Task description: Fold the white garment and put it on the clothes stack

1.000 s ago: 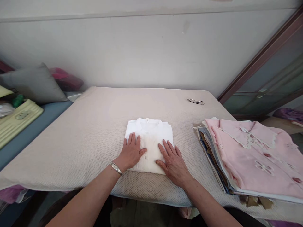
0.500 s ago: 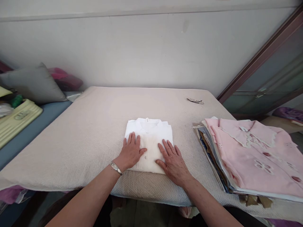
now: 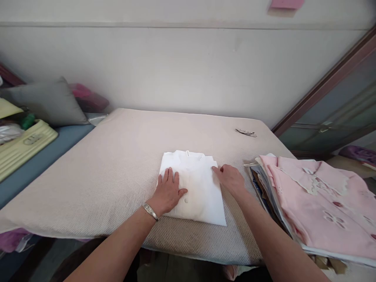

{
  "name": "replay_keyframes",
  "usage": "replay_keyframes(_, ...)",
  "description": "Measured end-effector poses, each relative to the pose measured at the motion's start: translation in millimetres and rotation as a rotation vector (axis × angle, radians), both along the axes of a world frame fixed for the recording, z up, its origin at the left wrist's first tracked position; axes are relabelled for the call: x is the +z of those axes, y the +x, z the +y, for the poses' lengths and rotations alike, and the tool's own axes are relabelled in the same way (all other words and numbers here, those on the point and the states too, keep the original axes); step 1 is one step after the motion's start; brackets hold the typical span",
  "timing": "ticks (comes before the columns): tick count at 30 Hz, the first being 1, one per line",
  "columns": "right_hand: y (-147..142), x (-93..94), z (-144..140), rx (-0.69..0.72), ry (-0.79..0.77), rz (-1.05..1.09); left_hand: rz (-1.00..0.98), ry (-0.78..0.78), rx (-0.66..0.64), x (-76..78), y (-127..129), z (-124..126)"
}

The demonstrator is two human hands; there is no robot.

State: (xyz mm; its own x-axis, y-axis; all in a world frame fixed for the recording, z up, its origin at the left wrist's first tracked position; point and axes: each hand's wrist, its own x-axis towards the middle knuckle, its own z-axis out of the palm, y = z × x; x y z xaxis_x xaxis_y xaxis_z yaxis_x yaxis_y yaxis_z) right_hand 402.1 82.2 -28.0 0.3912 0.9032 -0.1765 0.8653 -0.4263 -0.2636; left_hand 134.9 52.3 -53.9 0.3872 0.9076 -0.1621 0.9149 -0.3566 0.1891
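A folded white shirt (image 3: 202,192) with a collar and a button front lies on the cream cover in front of me, collar end away from me. Flat on its left part rests my left hand (image 3: 167,194), fingers spread, a silver bracelet at the wrist. My right hand (image 3: 232,179) is at the shirt's upper right edge, its fingers curled in and the fingertips pinching the cloth there. The lower right corner of the shirt sticks out past the rest of the fold.
To the right stands a stack of folded clothes with a pink embroidered blouse (image 3: 320,199) on top. Eyeglasses (image 3: 246,132) lie near the far edge of the cream cover (image 3: 117,156). At left are a grey pillow (image 3: 49,102) and a yellow basket (image 3: 32,139).
My right hand has gone from lying flat on the shirt to pinching its right edge. The shirt's right side now spreads wider. My left hand stays flat on it.
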Motion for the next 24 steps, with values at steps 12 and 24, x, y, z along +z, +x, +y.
replay_keyframes(12,5.9,-19.4,16.0,-0.169,0.250,0.458,0.012,0.062,-0.001,-6.1,1.0,0.1)
replay_keyframes(24,4.0,-33.7,25.7,-0.338,0.353,0.909,0.023,0.041,-0.004,-1.6,2.0,0.5)
